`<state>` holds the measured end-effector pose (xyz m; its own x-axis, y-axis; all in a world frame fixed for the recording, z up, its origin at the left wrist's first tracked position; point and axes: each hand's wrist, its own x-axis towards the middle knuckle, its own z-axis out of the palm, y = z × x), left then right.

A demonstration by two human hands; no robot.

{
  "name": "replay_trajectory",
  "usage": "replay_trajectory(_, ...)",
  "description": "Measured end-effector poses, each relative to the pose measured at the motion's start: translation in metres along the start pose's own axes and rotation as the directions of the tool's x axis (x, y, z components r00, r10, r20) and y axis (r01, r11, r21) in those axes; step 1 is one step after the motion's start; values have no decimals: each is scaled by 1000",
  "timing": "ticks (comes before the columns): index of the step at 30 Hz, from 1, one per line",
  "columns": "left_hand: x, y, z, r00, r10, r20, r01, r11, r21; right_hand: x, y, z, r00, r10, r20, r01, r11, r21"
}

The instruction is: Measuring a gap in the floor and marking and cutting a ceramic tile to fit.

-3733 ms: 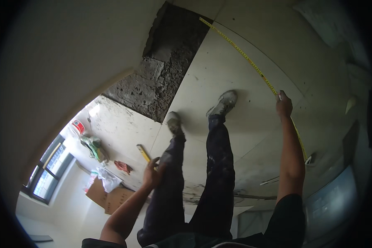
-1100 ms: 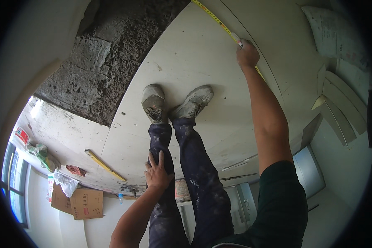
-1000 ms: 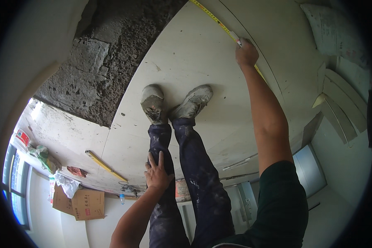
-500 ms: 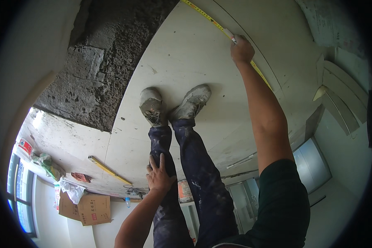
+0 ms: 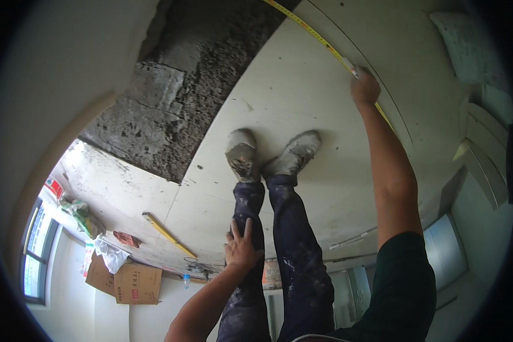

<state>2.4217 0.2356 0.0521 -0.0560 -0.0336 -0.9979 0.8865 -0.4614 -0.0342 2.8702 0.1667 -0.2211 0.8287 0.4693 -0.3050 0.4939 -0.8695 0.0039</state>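
My left hand (image 5: 242,251) rests on the left leg of my dusty dark trousers (image 5: 249,208), with its fingers spread and nothing in them. Far out to the right, my right hand (image 5: 365,88) is closed around a slim white pen-like thing (image 5: 349,64), whose exact kind I cannot make out. It lies against the yellow tape measure (image 5: 319,39), whose blade stretches over the pale tiles from the top edge, under my hand and out beyond my wrist. A dark curved-looking joint line runs beside the tape.
Rough wet-looking mortar (image 5: 194,85) fills an untiled patch at the upper left. My dusty shoes (image 5: 243,154) stand on the pale tiles (image 5: 290,85). A yellow level (image 5: 169,235), a cardboard box (image 5: 138,284), a water bottle (image 5: 186,280), a bucket (image 5: 271,273) and tile offcuts (image 5: 481,171) lie around.
The whole view has shifted, so everything appears further right and slightly lower. My right hand stays closed at the tape, and my left hand stays on my leg.
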Motion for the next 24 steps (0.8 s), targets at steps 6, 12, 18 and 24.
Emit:
replay_trajectory(6,-2,-14,2,999,21,-42,-21,1000,9,-36,-6,-14,992,19,127,-17,1000,-12)
replay_trajectory(12,1,-17,11,999,27,-44,-26,1000,15,-119,-18,-7,973,-68,222,52,996,77)
replay_trajectory(18,1,-11,10,999,2,-43,-3,1000,-17,-144,-51,9,918,-172,358,163,985,54)
replay_trajectory(24,1,-11,20,999,14,-33,-16,998,-67,-151,-57,20,935,-205,288,184,978,100)
